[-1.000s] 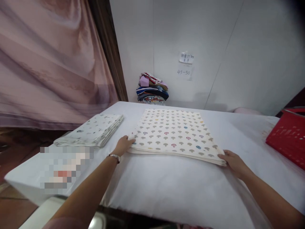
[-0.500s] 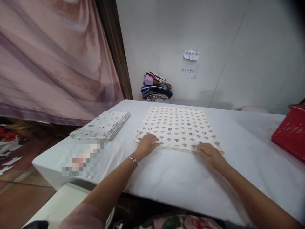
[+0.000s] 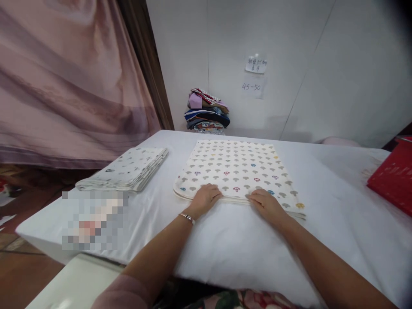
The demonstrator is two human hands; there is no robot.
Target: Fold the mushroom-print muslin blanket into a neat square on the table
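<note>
A cream cloth with a grey mushroom print (image 3: 234, 167) lies folded flat on the white table, its layers showing along the near edge. My left hand (image 3: 206, 199) is closed on that near edge, left of its middle, fingers on top. To the right, my right hand (image 3: 265, 204) pinches the same edge, with fingertips over the fabric. A short stretch of edge shows between the two hands. The cloth's near right corner lies past my right hand. Another folded cloth with a small dark print (image 3: 125, 169) rests in layers on the left.
A white-covered table (image 3: 325, 189) runs across the view. At the right stands a red basket (image 3: 392, 178). Behind the table, a stack of folded fabrics (image 3: 207, 111) sits against the wall. Handwritten paper signs (image 3: 254, 75) hang there. A pink curtain (image 3: 71, 86) drapes at left; a blurred patch covers the table's left.
My hands have moved closer together along the cloth's near edge, the right one shifting left. The near right corner is now uncovered. The view has shifted slightly.
</note>
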